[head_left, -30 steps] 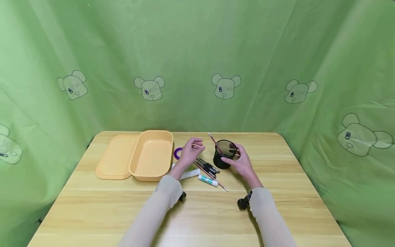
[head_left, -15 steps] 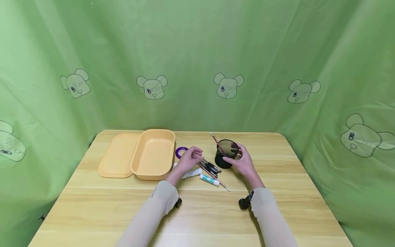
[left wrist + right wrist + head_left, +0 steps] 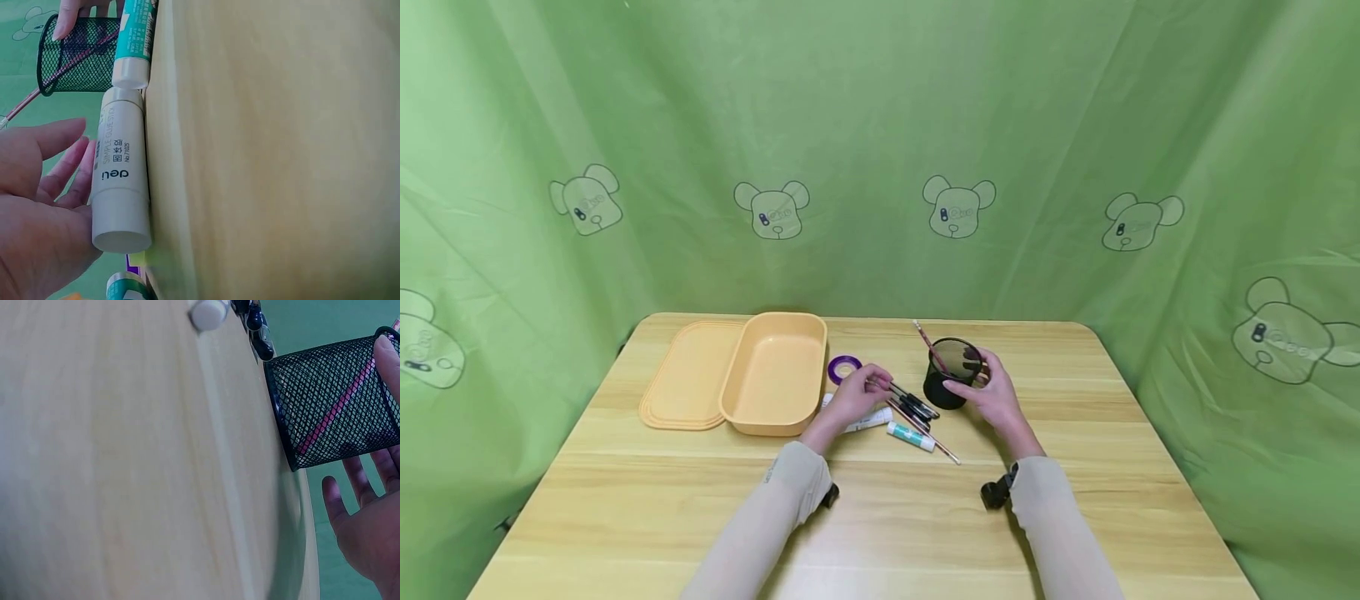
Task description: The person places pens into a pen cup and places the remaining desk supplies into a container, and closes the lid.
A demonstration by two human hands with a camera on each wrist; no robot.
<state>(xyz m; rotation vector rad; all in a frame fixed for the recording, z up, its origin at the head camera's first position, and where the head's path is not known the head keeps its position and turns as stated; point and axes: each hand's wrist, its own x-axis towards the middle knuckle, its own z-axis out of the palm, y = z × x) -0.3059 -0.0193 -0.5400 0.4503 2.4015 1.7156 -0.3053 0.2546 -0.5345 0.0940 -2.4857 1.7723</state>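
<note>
My right hand (image 3: 996,400) holds the black mesh pen cup (image 3: 946,390) upright, thumb at its rim and fingers around the far side. Inside leans a red-patterned pencil (image 3: 922,336). My left hand (image 3: 857,393) hovers low over the pile, fingers loosely bent by the upper ends of several black pens (image 3: 919,410). In the left wrist view its thumb stands apart from the fingers, behind a white glue stick (image 3: 120,178). A second pencil (image 3: 947,454) lies beside the pens, next to a teal-and-white glue stick (image 3: 911,437).
A purple tape roll (image 3: 842,361) lies beyond my left hand. Left of it stands an orange box (image 3: 730,412), with its flat lid (image 3: 688,379) beside it. Another teal-labelled tube (image 3: 126,287) shows low in the left wrist view. A green curtain (image 3: 880,275) hangs behind the table.
My left hand has come down and toward me, to the upper ends of the pens. My right hand keeps its hold on the pen cup; the head view has shifted slightly.
</note>
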